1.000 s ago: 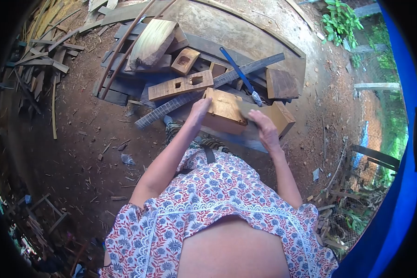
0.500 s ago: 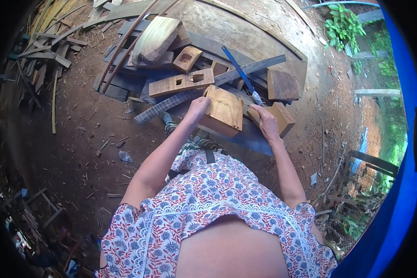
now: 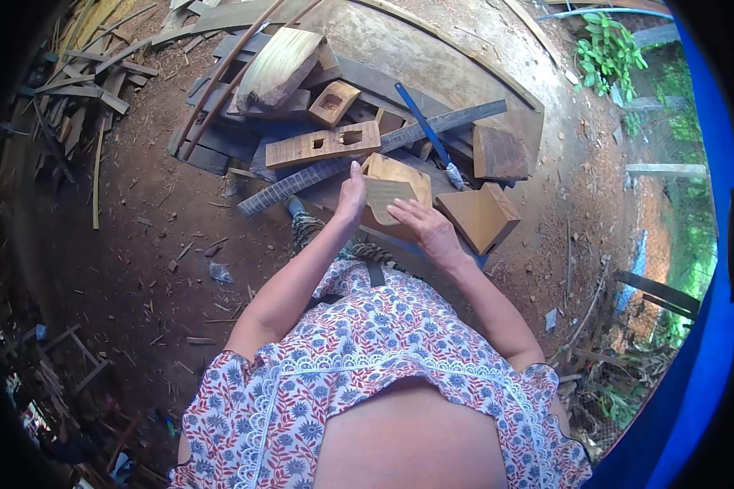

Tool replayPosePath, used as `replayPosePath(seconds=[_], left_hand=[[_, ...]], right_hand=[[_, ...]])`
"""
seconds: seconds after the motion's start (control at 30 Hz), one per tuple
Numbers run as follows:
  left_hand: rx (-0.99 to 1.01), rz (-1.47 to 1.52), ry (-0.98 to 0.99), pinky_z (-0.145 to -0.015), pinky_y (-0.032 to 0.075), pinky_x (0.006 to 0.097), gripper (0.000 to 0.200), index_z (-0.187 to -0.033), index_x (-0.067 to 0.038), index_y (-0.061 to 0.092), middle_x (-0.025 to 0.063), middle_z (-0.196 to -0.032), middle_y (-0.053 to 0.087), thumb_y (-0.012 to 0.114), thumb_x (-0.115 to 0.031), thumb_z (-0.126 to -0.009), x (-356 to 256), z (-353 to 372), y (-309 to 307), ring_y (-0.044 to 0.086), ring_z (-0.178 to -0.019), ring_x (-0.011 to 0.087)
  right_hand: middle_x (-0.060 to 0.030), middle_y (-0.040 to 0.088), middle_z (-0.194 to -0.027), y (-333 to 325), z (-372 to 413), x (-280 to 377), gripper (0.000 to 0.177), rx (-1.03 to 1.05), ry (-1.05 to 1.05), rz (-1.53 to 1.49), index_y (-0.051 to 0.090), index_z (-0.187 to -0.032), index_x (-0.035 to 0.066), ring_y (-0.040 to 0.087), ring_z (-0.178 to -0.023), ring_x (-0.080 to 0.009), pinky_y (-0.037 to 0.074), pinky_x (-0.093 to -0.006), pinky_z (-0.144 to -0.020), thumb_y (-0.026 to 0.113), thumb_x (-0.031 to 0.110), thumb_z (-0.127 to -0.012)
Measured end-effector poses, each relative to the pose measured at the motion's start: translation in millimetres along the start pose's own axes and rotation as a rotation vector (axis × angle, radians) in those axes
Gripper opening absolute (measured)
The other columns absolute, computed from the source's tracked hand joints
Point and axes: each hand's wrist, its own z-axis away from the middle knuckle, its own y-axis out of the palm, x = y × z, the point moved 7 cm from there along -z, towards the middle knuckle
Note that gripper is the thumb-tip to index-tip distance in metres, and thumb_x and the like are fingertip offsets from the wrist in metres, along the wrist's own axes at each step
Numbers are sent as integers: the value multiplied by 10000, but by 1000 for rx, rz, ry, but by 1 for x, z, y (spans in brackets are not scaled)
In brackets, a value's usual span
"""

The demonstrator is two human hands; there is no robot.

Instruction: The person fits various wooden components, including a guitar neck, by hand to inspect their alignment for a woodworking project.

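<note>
Mid-frame, the left hand (image 3: pixel 351 198) grasps the left edge of a tan sheet (image 3: pixel 385 198), its faint markings unreadable, overlapping a wooden block (image 3: pixel 400 170). The right hand (image 3: pixel 432 231) touches the sheet's right edge, grip unclear; littered ground (image 3: pixel 163 273) fills frame-left.

the left hand (image 3: pixel 353 194) holds a sheet (image 3: pixel 387 197) over part of a block (image 3: pixel 401 169), and the right hand (image 3: pixel 430 231) touches the sheet's other end. beyond, a blue tool (image 3: pixel 421 120) lies across a beam (image 3: pixel 292 188); an angled piece (image 3: pixel 479 220) sits right of the block.
</note>
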Motion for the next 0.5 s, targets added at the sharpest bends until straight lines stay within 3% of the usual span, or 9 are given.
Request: replayPosePath(seconds=[0.07, 0.1, 0.2, 0.23, 0.33, 0.4, 0.5], left_hand=[[36, -195, 193, -778, 479, 398, 614, -966, 24, 648, 201, -914, 668, 392, -534, -943, 13, -7, 13, 645, -842, 316], [153, -435, 239, -765, 490, 423, 537, -957, 6, 637, 210, -878, 667, 481, -506, -913, 21, -8, 21, 655, -852, 343], [146, -626, 337, -749, 488, 459, 506, -938, -3, 619, 231, -863, 658, 502, -494, -899, 4, 17, 34, 643, -882, 384], [128, -616, 329, -766, 472, 486, 490, -966, -2, 609, 249, -919, 651, 488, -473, -908, 0, 21, 37, 618, -907, 423], [-3, -544, 412, -792, 459, 499, 471, -977, -7, 586, 251, -934, 648, 441, -453, -936, -21, 36, 34, 611, -919, 430], [17, -546, 397, -803, 451, 506, 461, -981, -11, 570, 255, -943, 643, 417, -444, -947, -30, 35, 36, 603, -935, 435], [15, -606, 415, -812, 441, 519, 451, -981, -13, 540, 266, -947, 634, 382, -435, -964, -30, 31, 39, 589, -956, 446]], right_hand=[[-52, 587, -1265, -8, 23, -12, 484, 41, -17, 52, 595, -1227, 179, 543, -1176, -280, 434, -386, -1009, 520, -25, -794], [-45, 585, -1270, -10, 40, -22, 482, 84, -21, 98, 591, -1232, 183, 540, -1180, -275, 431, -389, -1011, 517, -13, -798], [-40, 590, -1260, -5, 71, -58, 487, 115, 85, 130, 581, -1240, 181, 545, -1175, -280, 437, -396, -1000, 517, -19, -800], [-40, 590, -1260, -8, 72, -59, 487, 107, 92, 141, 581, -1240, 181, 545, -1175, -280, 437, -396, -1000, 517, -19, -800], [-45, 582, -1271, -12, 53, -45, 515, -57, 138, 85, 568, -1255, 194, 555, -1158, -297, 438, -393, -992, 507, -25, -792], [-56, 583, -1270, -13, 38, -26, 531, -170, 81, 82, 566, -1258, 198, 557, -1155, -302, 441, -395, -985, 501, -43, -789], [-67, 578, -1277, 20, 59, -66, 541, -141, 145, 116, 564, -1261, 183, 561, -1147, -312, 447, -401, -975, 486, -64, -786]])
